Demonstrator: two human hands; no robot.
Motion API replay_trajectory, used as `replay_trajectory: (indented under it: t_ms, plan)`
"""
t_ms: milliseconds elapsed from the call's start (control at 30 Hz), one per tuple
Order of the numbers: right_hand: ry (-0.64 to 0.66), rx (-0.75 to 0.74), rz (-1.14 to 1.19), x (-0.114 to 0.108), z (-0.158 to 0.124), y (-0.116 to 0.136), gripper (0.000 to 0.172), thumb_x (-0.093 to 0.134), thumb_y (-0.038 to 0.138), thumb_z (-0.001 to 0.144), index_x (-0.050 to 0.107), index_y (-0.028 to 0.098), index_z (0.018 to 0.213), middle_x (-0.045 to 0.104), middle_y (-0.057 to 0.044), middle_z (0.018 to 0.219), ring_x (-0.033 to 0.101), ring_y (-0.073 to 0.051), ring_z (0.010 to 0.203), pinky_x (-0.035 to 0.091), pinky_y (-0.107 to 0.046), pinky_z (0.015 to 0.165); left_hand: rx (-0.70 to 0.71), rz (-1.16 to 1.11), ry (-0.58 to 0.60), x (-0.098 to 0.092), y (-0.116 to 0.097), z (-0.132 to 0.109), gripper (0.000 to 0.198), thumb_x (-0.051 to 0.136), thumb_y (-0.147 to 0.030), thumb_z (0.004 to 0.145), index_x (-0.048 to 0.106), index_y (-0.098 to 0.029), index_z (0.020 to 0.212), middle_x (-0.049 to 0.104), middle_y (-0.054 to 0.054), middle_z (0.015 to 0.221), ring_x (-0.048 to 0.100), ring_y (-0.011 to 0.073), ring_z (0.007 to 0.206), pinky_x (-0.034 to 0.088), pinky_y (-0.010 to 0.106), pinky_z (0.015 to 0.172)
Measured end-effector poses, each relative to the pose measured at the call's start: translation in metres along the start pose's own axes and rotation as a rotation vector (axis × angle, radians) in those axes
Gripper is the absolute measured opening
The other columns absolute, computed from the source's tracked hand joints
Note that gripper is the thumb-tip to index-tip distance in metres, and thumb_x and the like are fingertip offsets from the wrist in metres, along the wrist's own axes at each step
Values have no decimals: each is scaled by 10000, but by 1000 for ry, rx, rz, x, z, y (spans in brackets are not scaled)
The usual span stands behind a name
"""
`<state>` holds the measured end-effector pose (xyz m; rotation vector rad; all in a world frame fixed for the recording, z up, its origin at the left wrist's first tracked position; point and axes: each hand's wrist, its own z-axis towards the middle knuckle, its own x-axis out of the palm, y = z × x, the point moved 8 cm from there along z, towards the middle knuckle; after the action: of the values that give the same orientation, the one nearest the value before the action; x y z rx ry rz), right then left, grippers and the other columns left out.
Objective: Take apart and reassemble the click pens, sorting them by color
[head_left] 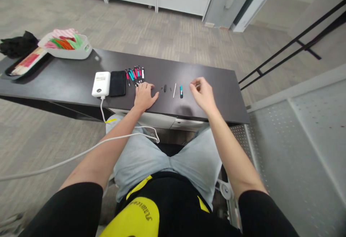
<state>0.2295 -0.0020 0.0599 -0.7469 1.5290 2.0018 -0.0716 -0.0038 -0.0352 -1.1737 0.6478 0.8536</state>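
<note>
My left hand (145,95) rests on the dark tabletop, fingers spread, its fingertips beside the lower ends of several pens (135,75) in pink, teal, white and black. Raised at the right, my right hand (202,91) has thumb and forefinger pinched together; whatever is between them, if anything, is too small to make out. Between the hands lie loose pen parts: a teal and black pen barrel (181,91), a thin white pen refill (174,90), a short black pen piece (165,88) and tiny dark bits (170,89).
A white power bank (100,85) with a cable (102,108) stands beside a flat black item (118,83). Farther left are a white basket (70,53) of colourful items, a black tray (27,72) and black cloth (18,44). A black rail (281,55) rises at right.
</note>
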Motion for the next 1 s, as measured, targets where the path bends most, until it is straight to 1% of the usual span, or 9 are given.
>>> replay_trajectory:
  t_ms: [67, 133, 300, 433, 533, 600, 700, 867, 1000]
  plan:
    - [118, 176, -126, 25, 10, -23, 144, 766, 339, 1241, 839, 216, 1227, 922, -196, 1312, 870, -370, 1218, 685, -528, 1172, -8, 4, 9, -2, -1, 0, 391, 726, -468, 1091, 822, -252, 1402, 799, 270, 1516, 661, 593, 1503, 489, 772, 1336]
    - [254, 316, -268, 48, 19, -38, 202, 763, 410, 1243, 851, 229, 1220, 923, -240, 1409, 857, -438, 1371, 662, -537, 1196, -22, -3, 22, -3, -1, -1, 398, 724, -473, 1094, 823, -257, 1413, 799, 266, 1515, 655, 594, 1509, 476, 781, 1356]
    - [376, 353, -439, 64, 40, -41, 180, 812, 374, 1158, 885, 241, 1060, 926, -264, 1430, 839, -499, 1450, 650, -561, 1211, -38, -9, 52, -5, -5, -1, 404, 697, -467, 1118, 813, -260, 1444, 792, 268, 1550, 641, 585, 1537, 458, 774, 1389]
    - [201, 293, -115, 51, 46, -46, 273, 859, 282, 1082, 736, 280, 839, 865, -119, 981, 851, -362, 1107, 652, -453, 1058, -22, 0, 44, -10, -7, -3, 426, 675, -466, 1126, 820, -254, 1465, 797, 264, 1559, 650, 584, 1544, 466, 759, 1380]
    - [-39, 282, 347, 37, 37, -62, 329, 879, 362, 1060, 627, 315, 854, 652, 11, 762, 659, -240, 767, 581, -394, 799, 22, -47, 24, -15, -13, -5, 395, 679, -462, 1126, 843, -295, 1444, 828, 231, 1497, 670, 566, 1518, 462, 754, 1369]
    - [-127, 297, 517, 33, 24, -75, 377, 930, 458, 992, 587, 334, 900, 603, 45, 759, 560, -214, 725, 528, -393, 738, 50, -79, 17, -15, -23, -7, 323, 682, -458, 1131, 869, -336, 1365, 856, 200, 1402, 697, 546, 1457, 458, 752, 1352]
    - [-173, 312, 574, 31, 3, -87, 423, 908, 582, 944, 550, 357, 970, 637, 39, 819, 527, -215, 779, 536, -414, 789, 85, -109, 56, -4, -49, -7, 239, 687, -463, 1148, 891, -356, 1209, 877, 180, 1289, 738, 522, 1374, 468, 735, 1311]
    - [-209, 289, 617, 30, -15, -94, 533, 892, 761, 805, 582, 370, 992, 846, -51, 1089, 577, -257, 768, 571, -478, 753, 112, -102, 135, 27, -92, -3, 211, 770, -480, 1130, 936, -378, 1209, 901, 178, 1323, 726, 543, 1395, 473, 736, 1248]
    - [-244, 269, 729, 32, -15, -98, 520, 902, 712, 714, 617, 381, 996, 915, -87, 1182, 648, -284, 782, 585, -495, 713, 112, -46, 151, 38, -103, -2, 235, 754, -429, 1136, 969, -367, 1209, 914, 195, 1350, 717, 552, 1399, 456, 752, 1233]
